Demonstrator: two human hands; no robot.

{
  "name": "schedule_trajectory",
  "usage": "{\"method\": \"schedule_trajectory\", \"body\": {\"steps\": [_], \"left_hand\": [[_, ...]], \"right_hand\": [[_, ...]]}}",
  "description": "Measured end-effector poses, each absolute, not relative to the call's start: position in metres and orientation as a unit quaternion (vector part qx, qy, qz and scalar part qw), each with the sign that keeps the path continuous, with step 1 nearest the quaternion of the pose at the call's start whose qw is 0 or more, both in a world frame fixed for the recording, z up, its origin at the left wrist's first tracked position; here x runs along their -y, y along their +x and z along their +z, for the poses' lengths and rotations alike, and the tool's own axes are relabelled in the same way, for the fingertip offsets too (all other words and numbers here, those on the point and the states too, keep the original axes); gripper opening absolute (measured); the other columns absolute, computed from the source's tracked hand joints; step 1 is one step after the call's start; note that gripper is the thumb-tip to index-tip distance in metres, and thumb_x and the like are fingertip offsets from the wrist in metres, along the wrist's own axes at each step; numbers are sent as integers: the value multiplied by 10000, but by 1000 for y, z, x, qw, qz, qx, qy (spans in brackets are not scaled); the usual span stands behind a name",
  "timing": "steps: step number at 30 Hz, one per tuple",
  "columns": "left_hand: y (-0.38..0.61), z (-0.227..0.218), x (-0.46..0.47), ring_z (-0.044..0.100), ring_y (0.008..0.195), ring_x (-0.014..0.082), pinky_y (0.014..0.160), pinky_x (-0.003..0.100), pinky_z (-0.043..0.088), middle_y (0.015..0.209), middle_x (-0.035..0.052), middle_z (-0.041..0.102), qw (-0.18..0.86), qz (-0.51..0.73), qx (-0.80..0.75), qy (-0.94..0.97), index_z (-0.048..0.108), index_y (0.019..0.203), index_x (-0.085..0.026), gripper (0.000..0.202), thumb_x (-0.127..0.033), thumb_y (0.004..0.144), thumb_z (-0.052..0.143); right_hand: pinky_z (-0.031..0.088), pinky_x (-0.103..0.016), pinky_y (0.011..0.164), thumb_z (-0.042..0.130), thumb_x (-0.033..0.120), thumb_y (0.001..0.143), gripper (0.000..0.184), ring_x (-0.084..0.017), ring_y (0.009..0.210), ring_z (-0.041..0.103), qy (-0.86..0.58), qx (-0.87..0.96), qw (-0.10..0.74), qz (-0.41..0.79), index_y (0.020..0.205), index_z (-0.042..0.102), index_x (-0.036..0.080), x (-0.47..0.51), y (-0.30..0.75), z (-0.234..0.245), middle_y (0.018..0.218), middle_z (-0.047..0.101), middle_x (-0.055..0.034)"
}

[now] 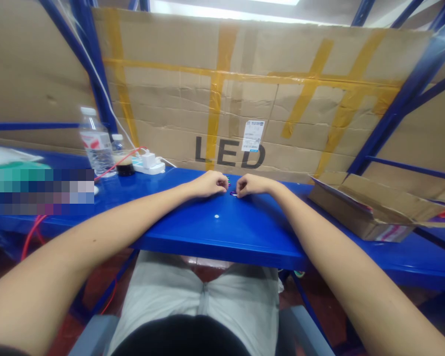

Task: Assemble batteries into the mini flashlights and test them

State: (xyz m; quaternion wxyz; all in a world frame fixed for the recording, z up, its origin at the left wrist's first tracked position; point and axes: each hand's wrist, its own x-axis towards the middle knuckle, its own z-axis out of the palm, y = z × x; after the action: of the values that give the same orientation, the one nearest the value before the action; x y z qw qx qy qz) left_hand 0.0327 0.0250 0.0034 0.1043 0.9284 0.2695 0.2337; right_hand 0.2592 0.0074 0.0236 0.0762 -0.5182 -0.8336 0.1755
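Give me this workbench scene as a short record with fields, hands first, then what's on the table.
left hand: fingers curled, resting on the table
right hand: fingers curled, close beside the left
between hands: small purple piece, too small to identify; grip unclear
surface: blue metal table
nearer the person: white dot
left side: water bottle, small dark bottle, white power strip
right side: open cardboard box
backdrop: cardboard sheet marked LED

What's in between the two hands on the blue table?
A small purple piece lies on the blue table between the left hand and the right hand, in the head view.
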Motion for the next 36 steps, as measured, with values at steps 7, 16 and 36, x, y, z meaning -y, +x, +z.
{"method": "schedule_trajectory", "body": {"steps": [7, 16, 36], "left_hand": [[31, 0, -29, 663, 872, 197, 783, 287, 460, 929, 67, 749, 61, 230, -252, 938, 761, 926, -162, 171, -130, 814, 635], [29, 8, -26, 674, 882, 195, 774, 275, 445, 981, 68, 771, 32, 212, -266, 940, 770, 1023, -186, 237, -190, 847, 611], [3, 29, -25, 588, 485, 198, 562, 296, 441, 563, 32, 652, 113, 21, -514, 850, 643, 1044, -165, 435, -137, 609, 631]], "right_hand": [[428, -249, 672, 598, 162, 627, 132, -139, 677, 571, -461, 853, 129, 208, 732, 674, 185, -7, 262, 27, 707, 676, 24], [408, -249, 621, 666, 213, 722, 84, -137, 636, 562, -475, 844, 162, 190, 777, 701, 159, 1, 241, 17, 672, 660, 1], [417, -266, 629, 670, 159, 815, 67, -187, 726, 632, -587, 795, 145, 38, 762, 711, 157, -10, 245, 11, 784, 729, -71]]}}
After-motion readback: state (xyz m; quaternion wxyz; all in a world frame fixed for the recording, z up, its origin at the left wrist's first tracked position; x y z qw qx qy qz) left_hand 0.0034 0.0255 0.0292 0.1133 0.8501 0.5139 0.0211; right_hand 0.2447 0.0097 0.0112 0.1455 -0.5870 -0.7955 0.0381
